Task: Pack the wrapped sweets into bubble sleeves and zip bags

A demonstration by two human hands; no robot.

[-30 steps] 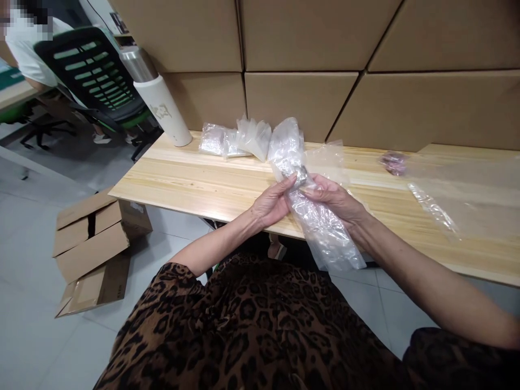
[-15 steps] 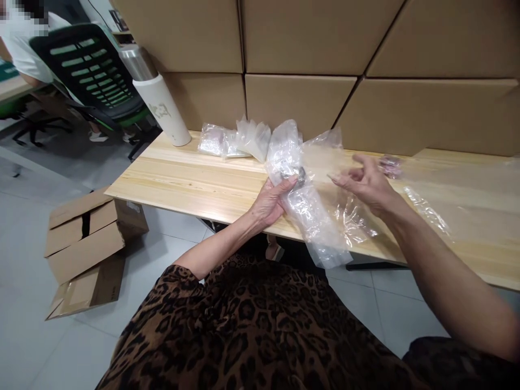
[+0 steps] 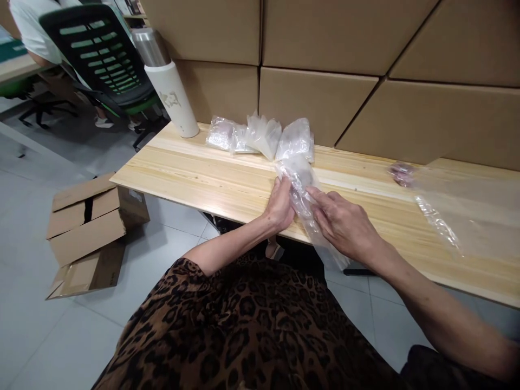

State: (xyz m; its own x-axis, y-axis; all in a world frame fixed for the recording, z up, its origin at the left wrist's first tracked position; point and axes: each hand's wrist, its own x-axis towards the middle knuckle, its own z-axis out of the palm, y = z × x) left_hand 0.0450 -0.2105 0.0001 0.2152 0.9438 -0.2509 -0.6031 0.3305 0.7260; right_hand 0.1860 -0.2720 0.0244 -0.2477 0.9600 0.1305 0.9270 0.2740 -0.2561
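Between my hands, over the table's front edge, is a clear plastic bag (image 3: 303,176) folded around a greyish object that is too veiled to name. My left hand (image 3: 280,206) grips the bag's left side, thumb on top. On the right side, my right hand (image 3: 345,222) pinches the plastic with its fingers bent and thumb beneath. The bag's lower end hangs past the table edge, partly behind my right hand. Just beyond lie several clear plastic packets (image 3: 260,135) in a row against the boxes.
The wooden table (image 3: 195,179) carries a white bottle (image 3: 174,103), a small pinkish packet (image 3: 402,173) and a clear plastic sheet (image 3: 479,211). Large cardboard boxes (image 3: 317,103) wall the back. An open carton (image 3: 89,216) stands on the floor, with a chair (image 3: 101,59) and a seated person behind.
My right hand has come left and taken hold of the plastic. The loose flap on the right is folded over, covering the grey object. The view has shifted slightly.
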